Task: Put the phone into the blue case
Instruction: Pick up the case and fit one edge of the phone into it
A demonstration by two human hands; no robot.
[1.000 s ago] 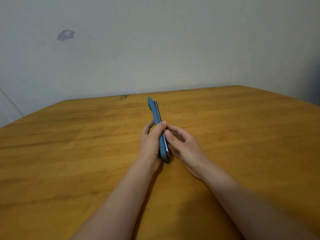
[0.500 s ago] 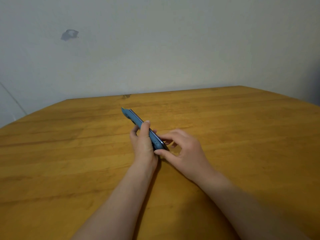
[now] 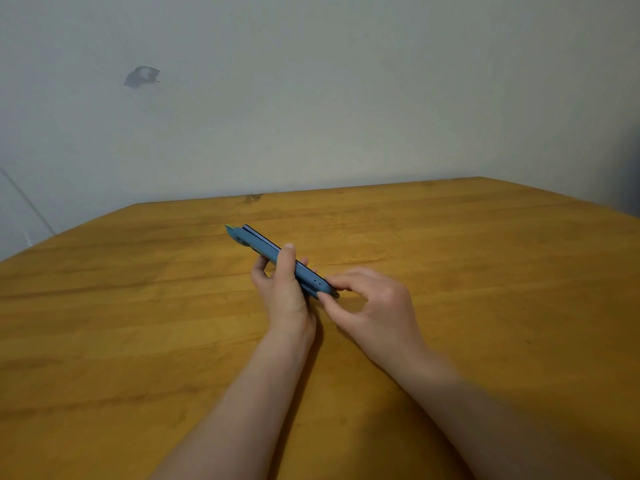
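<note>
Phone (image 3: 258, 235) and blue case (image 3: 304, 276) sit together edge-on between my two hands, raised just above the wooden table (image 3: 485, 271), slanting from the far left down toward the near right. My left hand (image 3: 282, 289) is closed around the middle of the pair, thumb lying over the upper edge and fingers wrapped behind. My right hand (image 3: 374, 303) pinches the near end, thumb beneath that corner and forefinger along the top, the other fingers loosely curled and holding nothing else. As I judge it, the task is most of the way through: the near end looks seated, the case edge running flush there with its small holes showing. At the far end a thin dark strip, which I take for the phone, stands a little proud of the case, whose corner juts out past it, so that end seems not yet pressed home. From this narrow side view I cannot be sure how much of the phone is really snapped in. What is left, I think, is to press the far corners down until the rim closes over all round. Counting: one phone, one blue case, one table, two hands, and nothing else on the tabletop.
</note>
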